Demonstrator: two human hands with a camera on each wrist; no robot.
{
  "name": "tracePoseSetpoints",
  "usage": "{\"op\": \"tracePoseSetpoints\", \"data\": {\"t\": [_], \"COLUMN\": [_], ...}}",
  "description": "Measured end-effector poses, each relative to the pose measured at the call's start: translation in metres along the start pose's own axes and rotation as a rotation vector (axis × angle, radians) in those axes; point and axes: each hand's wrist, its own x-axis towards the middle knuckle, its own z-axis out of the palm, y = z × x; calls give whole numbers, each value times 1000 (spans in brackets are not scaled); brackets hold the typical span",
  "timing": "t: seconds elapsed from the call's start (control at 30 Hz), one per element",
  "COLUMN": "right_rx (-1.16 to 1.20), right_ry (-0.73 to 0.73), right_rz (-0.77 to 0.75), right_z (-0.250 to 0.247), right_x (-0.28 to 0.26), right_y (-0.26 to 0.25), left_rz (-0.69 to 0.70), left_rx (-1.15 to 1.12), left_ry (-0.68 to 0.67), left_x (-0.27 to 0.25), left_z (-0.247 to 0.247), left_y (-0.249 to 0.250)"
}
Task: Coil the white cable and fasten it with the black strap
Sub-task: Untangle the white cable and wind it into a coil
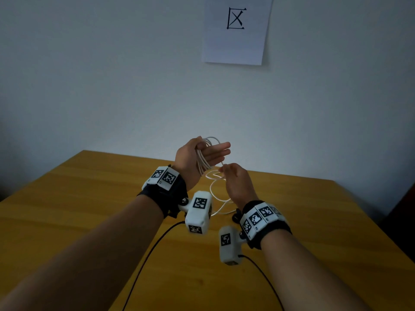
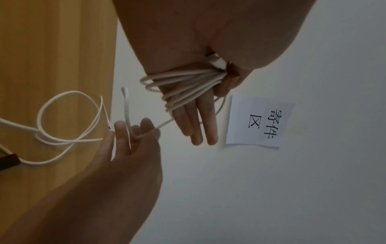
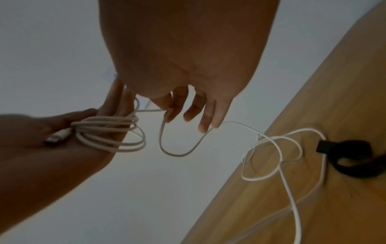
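Observation:
The white cable (image 1: 202, 163) is wound in several loops around my left hand (image 1: 212, 151), which is raised above the table with palm up and fingers straight. Its thumb pins the connector end (image 2: 217, 61) against the palm beside the coil (image 2: 188, 82). Just below it, my right hand (image 1: 222, 169) pinches the free run of cable (image 3: 165, 132) between thumb and forefinger; the other fingers are loosely spread. The rest of the cable lies in loose curls (image 1: 216, 190) on the table. The black strap (image 3: 351, 158) lies on the table at the cable's far end, partly hidden behind my right wrist (image 1: 235, 217).
The wooden table (image 1: 89, 198) stands against a pale wall with a printed paper sheet (image 1: 235, 30) taped to it. Black cords (image 1: 152, 248) from the wrist cameras trail over the table toward me. The table's right edge (image 1: 370, 209) is close by.

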Motion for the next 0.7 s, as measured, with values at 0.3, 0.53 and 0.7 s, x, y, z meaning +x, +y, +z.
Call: {"op": "tracePoseSetpoints", "data": {"t": [0.3, 0.53, 0.7], "right_rx": [286, 108, 77], "right_ry": [-9, -245, -386], "right_rz": [62, -20, 125], "right_z": [-4, 1, 2], "right_x": [1, -10, -14], "right_y": [0, -4, -15], "left_rz": [-13, 69, 163], "left_rx": [-128, 53, 612], "left_ry": [-108, -73, 57], "left_x": [2, 9, 17], "left_z": [4, 3, -3], "left_y": [3, -6, -16]}}
